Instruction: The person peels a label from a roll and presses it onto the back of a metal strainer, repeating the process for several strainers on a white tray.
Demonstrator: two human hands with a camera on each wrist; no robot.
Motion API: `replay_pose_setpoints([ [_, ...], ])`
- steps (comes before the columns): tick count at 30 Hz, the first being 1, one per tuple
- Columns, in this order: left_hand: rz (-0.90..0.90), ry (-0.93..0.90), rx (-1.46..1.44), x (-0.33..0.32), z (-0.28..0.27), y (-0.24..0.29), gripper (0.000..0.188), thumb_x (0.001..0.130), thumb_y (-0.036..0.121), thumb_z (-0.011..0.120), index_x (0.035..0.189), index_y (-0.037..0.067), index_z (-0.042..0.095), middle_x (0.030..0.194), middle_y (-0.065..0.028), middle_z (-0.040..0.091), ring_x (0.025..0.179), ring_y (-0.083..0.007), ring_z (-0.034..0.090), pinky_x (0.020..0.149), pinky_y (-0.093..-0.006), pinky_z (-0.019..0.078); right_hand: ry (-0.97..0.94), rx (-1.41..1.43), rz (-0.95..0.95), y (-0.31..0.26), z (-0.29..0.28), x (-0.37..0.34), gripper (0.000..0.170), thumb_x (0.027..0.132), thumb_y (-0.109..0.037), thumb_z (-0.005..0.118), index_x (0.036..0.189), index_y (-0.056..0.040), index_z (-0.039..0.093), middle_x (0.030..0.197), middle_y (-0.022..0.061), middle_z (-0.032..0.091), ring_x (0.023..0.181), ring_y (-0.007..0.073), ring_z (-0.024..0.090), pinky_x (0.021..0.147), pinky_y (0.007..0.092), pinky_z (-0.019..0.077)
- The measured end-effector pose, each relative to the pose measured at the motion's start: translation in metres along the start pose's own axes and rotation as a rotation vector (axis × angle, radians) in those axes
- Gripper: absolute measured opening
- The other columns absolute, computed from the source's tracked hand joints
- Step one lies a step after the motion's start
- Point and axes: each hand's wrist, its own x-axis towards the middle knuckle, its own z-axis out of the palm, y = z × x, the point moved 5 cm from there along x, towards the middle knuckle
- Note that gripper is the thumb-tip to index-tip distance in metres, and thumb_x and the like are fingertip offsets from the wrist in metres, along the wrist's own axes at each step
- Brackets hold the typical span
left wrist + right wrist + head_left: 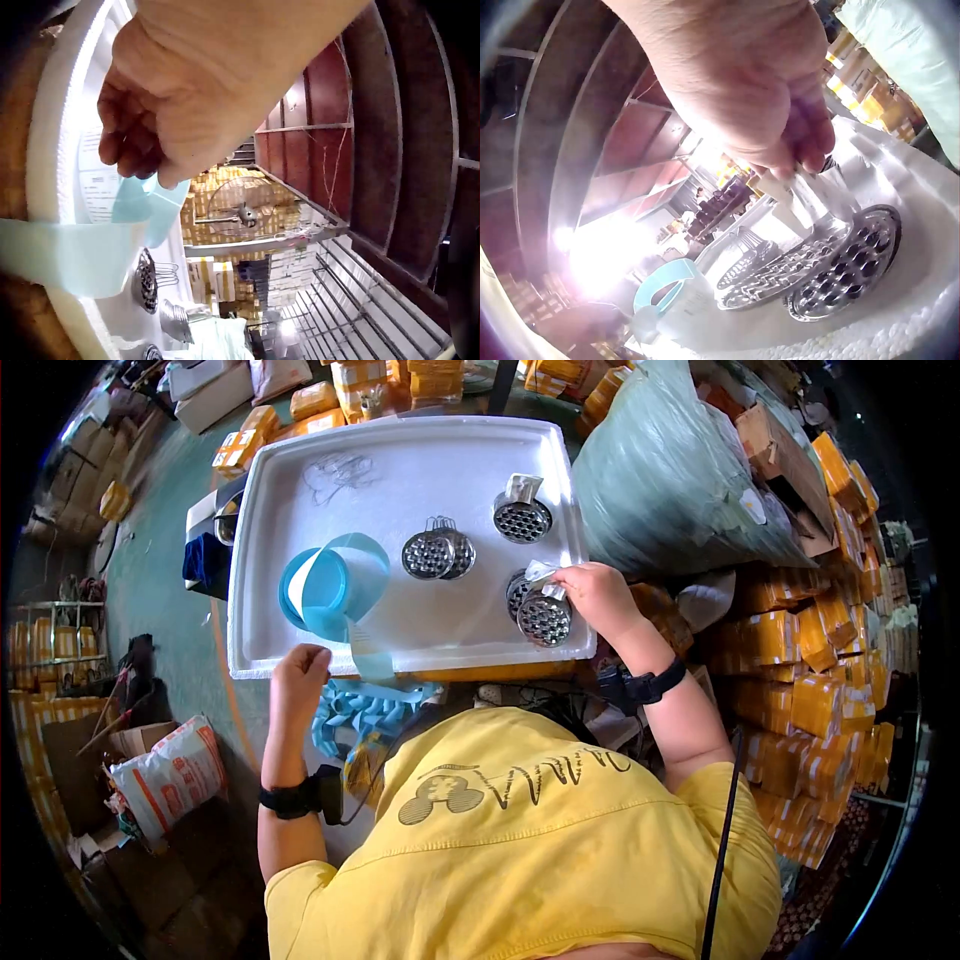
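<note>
My right hand (597,598) pinches a white label (541,572) at the handle end of a round metal grater (544,622), near the right side of a white foam tray (400,445). Another grater (847,266) overlaps it. Over the tray's front left edge is my left hand (302,675), its fingers loosely curled with nothing seen in them. The left wrist view has this hand (161,112) close to a light blue label roll (325,598). From the roll, a blue strip (372,658) runs over the front edge.
Two overlapping graters (428,556) lie mid-tray; a labelled one (522,522) is at upper right. Thin wires (340,475) lie at the back left. Crumpled blue strip (360,715) is heaped below the front edge. A large greenish bag (670,480) borders the tray's right side.
</note>
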Motion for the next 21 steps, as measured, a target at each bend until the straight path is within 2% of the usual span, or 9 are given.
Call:
replay_pose_setpoints([
  [4, 0.071, -0.070, 0.053, 0.007, 0.032, -0.008, 0.021, 0.078, 0.017, 0.061, 0.084, -0.003, 0.061, 0.068, -0.0082, 0.059, 0.063, -0.0124, 0.055, 0.059, -0.0271, 0.0443, -0.023, -0.178, -0.064, -0.012, -0.009, 0.008, 0.012, 0.073, -0.006, 0.058, 0.084, -0.0042, 0.063, 0.074, 0.0137, 0.062, 0.071, 0.0281, 0.061, 0.063, 0.0362, 0.0501],
  [7, -0.003, -0.136, -0.028, 0.012, 0.047, 0.004, 0.021, 0.078, 0.013, 0.060, 0.092, -0.002, 0.059, 0.076, -0.0072, 0.061, 0.069, -0.0124, 0.056, 0.061, -0.0264, 0.0444, 0.148, -0.172, -0.164, -0.049, -0.031, 0.019, 0.017, 0.072, -0.012, 0.064, 0.086, -0.0026, 0.061, 0.081, 0.0127, 0.063, 0.076, 0.0249, 0.061, 0.066, 0.0337, 0.0500],
  [8, -0.019, -0.211, -0.295, 0.010, 0.056, 0.006, 0.022, 0.078, 0.010, 0.059, 0.096, -0.001, 0.057, 0.080, -0.0067, 0.061, 0.072, -0.0128, 0.056, 0.063, -0.0266, 0.0449, 0.210, -0.152, -0.193, -0.063, -0.035, 0.022, 0.018, 0.071, -0.013, 0.065, 0.086, -0.0023, 0.061, 0.082, 0.0125, 0.063, 0.076, 0.0242, 0.061, 0.067, 0.0330, 0.0501],
  [10, -0.051, -0.369, -0.821, 0.002, 0.073, 0.016, 0.028, 0.077, 0.004, 0.058, 0.104, 0.000, 0.054, 0.087, -0.0058, 0.061, 0.078, -0.0135, 0.057, 0.067, -0.0271, 0.0461, -0.030, 0.196, -0.026, -0.081, -0.022, 0.028, 0.022, 0.075, -0.015, 0.064, 0.091, -0.0008, 0.061, 0.085, 0.0130, 0.063, 0.078, 0.0217, 0.061, 0.068, 0.0295, 0.0511],
  [12, -0.114, -0.479, -0.948, -0.014, 0.082, 0.038, 0.039, 0.075, -0.003, 0.056, 0.113, 0.002, 0.048, 0.098, -0.0048, 0.059, 0.087, -0.0152, 0.057, 0.076, -0.0293, 0.0467, -0.403, 0.684, 0.262, -0.085, 0.028, 0.028, 0.038, 0.082, -0.027, 0.060, 0.108, 0.0009, 0.055, 0.095, 0.0109, 0.062, 0.086, 0.0151, 0.059, 0.076, 0.0263, 0.0460],
  [15, -0.075, -0.580, -0.719, -0.022, 0.093, 0.044, 0.044, 0.073, -0.005, 0.058, 0.115, 0.000, 0.047, 0.100, -0.0058, 0.058, 0.094, -0.0160, 0.055, 0.081, -0.0301, 0.0457, -0.722, 1.078, 0.533, -0.112, 0.074, 0.030, 0.046, 0.081, -0.022, 0.062, 0.117, 0.0003, 0.046, 0.107, 0.0095, 0.056, 0.092, 0.0140, 0.055, 0.079, 0.0272, 0.0448],
  [17, 0.067, -0.625, -0.573, -0.022, 0.102, 0.040, 0.041, 0.077, 0.003, 0.060, 0.115, -0.001, 0.046, 0.101, -0.0067, 0.058, 0.095, -0.0166, 0.055, 0.081, -0.0318, 0.0460, -0.655, 1.187, 0.443, -0.119, 0.098, 0.032, 0.041, 0.079, -0.013, 0.063, 0.114, 0.0000, 0.047, 0.102, 0.0081, 0.056, 0.090, 0.0139, 0.055, 0.079, 0.0273, 0.0447],
  [20, -0.032, -0.653, -0.799, -0.027, 0.098, 0.041, 0.037, 0.084, 0.020, 0.058, 0.113, -0.001, 0.048, 0.101, -0.0088, 0.058, 0.095, -0.0182, 0.055, 0.081, -0.0333, 0.0470, -0.564, 1.296, 0.389, -0.128, 0.105, 0.037, 0.035, 0.074, 0.002, 0.062, 0.106, 0.0021, 0.049, 0.088, 0.0055, 0.056, 0.081, 0.0123, 0.054, 0.073, 0.0255, 0.0452],
  [21, -0.266, -0.623, -0.932, -0.023, 0.095, 0.035, 0.038, 0.088, 0.031, 0.050, 0.110, 0.000, 0.050, 0.096, -0.0099, 0.059, 0.088, -0.0191, 0.058, 0.075, -0.0321, 0.0492, -0.569, 1.255, 0.311, -0.132, 0.100, 0.039, 0.035, 0.074, 0.002, 0.061, 0.107, 0.0017, 0.049, 0.088, 0.0058, 0.057, 0.081, 0.0124, 0.054, 0.073, 0.0256, 0.0453],
])
